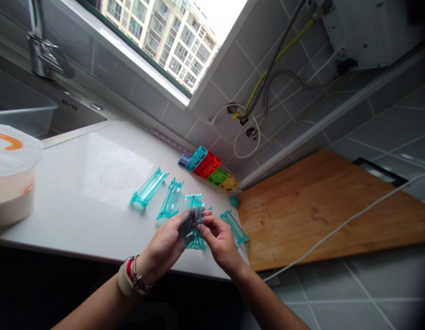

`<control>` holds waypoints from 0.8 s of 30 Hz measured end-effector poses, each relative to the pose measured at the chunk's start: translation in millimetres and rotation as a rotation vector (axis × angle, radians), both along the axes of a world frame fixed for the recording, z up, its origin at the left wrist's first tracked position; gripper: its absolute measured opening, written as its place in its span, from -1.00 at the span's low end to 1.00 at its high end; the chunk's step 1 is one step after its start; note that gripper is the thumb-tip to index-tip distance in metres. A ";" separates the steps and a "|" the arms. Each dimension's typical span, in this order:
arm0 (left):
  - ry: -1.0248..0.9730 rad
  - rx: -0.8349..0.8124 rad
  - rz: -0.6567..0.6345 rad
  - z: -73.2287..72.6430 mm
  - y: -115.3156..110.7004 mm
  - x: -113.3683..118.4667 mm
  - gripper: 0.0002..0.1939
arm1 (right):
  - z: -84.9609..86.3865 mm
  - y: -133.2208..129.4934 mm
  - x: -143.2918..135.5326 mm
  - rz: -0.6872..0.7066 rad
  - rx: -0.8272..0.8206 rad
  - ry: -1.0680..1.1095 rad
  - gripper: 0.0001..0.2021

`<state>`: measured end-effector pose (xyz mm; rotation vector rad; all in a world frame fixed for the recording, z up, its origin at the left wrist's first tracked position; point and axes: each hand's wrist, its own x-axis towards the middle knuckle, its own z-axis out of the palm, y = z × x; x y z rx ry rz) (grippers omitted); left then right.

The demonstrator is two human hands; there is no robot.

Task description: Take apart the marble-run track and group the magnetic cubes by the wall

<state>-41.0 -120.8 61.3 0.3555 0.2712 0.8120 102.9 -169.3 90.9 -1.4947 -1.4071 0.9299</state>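
Observation:
Between my two hands, just above the counter, is a clear turquoise plastic track piece [193,222], held roughly upright. My left hand [167,245] grips it from the left, its fingers partly behind the see-through plastic. From the right, my right hand [221,240] pinches its edge with thumb and fingers. Two like pieces lie to the left on the counter: a trough-shaped one [149,189] and a curved one [171,199]. Another turquoise piece [234,227] rests right of my right hand. Something turquoise behind my fingers is mostly hidden.
Colourful hollow plastic blocks [207,167] stand in a row by the wall. On the right leans a wooden board [322,215] with a white cable [336,229] across it. A lidded tub [13,192] and the sink [71,121] with its faucet [42,55] are at left.

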 end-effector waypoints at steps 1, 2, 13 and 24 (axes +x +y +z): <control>-0.001 -0.002 -0.004 0.4 0.0 -0.3 -0.66 | -0.6 -0.5 -0.1 -0.010 0.017 -0.004 -0.76; -0.001 -0.004 -0.007 0.6 0.0 -0.5 -0.66 | -0.7 -1.2 -0.4 -0.017 0.032 -0.010 -0.76; 0.144 -0.035 0.026 -14.7 -7.9 16.5 -0.50 | 25.5 34.7 30.4 -0.210 0.104 -0.342 -0.70; 0.356 0.427 0.173 -15.5 -47.0 19.5 -0.79 | -29.2 109.1 18.5 -0.204 -0.054 -0.872 -0.75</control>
